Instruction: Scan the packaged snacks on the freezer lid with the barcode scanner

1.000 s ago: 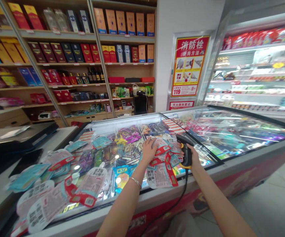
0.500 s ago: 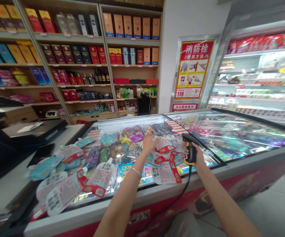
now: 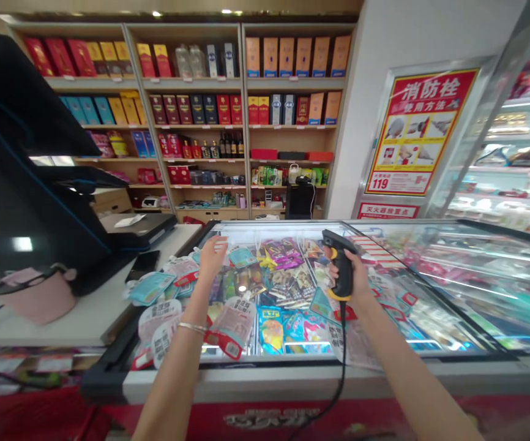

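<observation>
My right hand (image 3: 355, 275) is wrapped round a black and yellow barcode scanner (image 3: 342, 269), its cable hanging down over the freezer's front edge. My left hand (image 3: 212, 256) is raised over the left part of the glass-topped freezer, near a blue pouch (image 3: 243, 257); its fingers are blurred and point right, and nothing shows clearly in them. Under and beside my left forearm lie pink and white pouches with red ends, such as one pouch (image 3: 232, 324) on the glass. More pouches (image 3: 387, 291) lie right of the scanner, partly hidden by my right hand and forearm.
On the left counter (image 3: 85, 318) stand a dark screen (image 3: 30, 104), a pink container (image 3: 40, 297) and a black phone (image 3: 143, 265). Shelves (image 3: 292, 82) of boxes and bottles line the back wall. A red poster (image 3: 423, 131) hangs at right, beside a lit display fridge (image 3: 517, 153).
The view has swung left, bringing the screen and pink container in. My left hand has moved from the middle pouches to the left side. The scanner stays in my right hand.
</observation>
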`<state>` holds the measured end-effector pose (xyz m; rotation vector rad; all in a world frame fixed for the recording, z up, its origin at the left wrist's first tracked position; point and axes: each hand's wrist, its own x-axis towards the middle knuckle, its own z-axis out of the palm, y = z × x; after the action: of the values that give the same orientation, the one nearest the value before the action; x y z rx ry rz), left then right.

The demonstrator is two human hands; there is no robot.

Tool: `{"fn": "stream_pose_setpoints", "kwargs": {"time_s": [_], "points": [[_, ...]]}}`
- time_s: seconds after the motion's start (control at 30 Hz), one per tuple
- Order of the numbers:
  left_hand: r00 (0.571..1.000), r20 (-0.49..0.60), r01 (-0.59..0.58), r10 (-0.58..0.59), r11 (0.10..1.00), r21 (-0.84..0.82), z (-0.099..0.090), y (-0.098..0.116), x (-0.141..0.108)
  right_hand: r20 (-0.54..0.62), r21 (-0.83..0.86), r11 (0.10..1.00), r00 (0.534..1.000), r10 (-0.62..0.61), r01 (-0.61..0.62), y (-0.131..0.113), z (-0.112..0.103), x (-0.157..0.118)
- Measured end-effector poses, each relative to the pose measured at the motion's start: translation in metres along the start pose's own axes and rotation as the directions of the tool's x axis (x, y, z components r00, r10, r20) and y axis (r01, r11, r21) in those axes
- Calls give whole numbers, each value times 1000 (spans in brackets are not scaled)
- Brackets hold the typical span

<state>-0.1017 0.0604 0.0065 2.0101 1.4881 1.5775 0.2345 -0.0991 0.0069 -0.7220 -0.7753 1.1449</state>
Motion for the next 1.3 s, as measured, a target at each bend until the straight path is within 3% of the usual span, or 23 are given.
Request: {"fn": "stream_pose_setpoints", "kwargs": {"time_s": [0.1, 0.2, 0.3, 0.47, 0.6, 0.73, 0.83, 0.97, 1.13, 1.3], "points": [[990, -136, 65, -36, 975, 212, -30, -32, 2, 109, 45, 996, 992, 67, -73, 33, 41, 13], [950, -291, 232, -111, 877, 420, -50, -52, -2, 184, 79, 981, 970, 160, -177, 70, 78, 22], [936, -323, 314, -142, 752, 580, -57, -62, -10, 270, 94, 940, 917, 293, -328, 107, 102, 25], [902, -320, 432, -290, 572, 697, -56, -76, -20, 303, 56, 887, 855, 421, -457, 152, 108, 18], [895, -306, 441, -325, 530, 724, -53, -90, -22, 338, -42, 861, 804, 490, -507, 162, 100, 9], [944, -246, 330, -221, 572, 751, -48, -90, -19, 354, -36, 864, 802, 482, -503, 159, 99, 5], [981, -137, 196, -141, 671, 715, -42, -78, -17, 357, -16, 859, 800, 483, -511, 157, 101, 4], [994, -24, 103, -109, 818, 567, -38, -60, -17, 356, -21, 851, 792, 496, -524, 155, 101, 5], [984, -175, 62, -20, 969, 238, -30, -55, -14, 353, -52, 873, 809, 471, -485, 150, 103, 3], [971, -239, 51, -24, 993, 107, -22, -53, -14, 333, -66, 911, 852, 404, -407, 149, 105, 1]]}}
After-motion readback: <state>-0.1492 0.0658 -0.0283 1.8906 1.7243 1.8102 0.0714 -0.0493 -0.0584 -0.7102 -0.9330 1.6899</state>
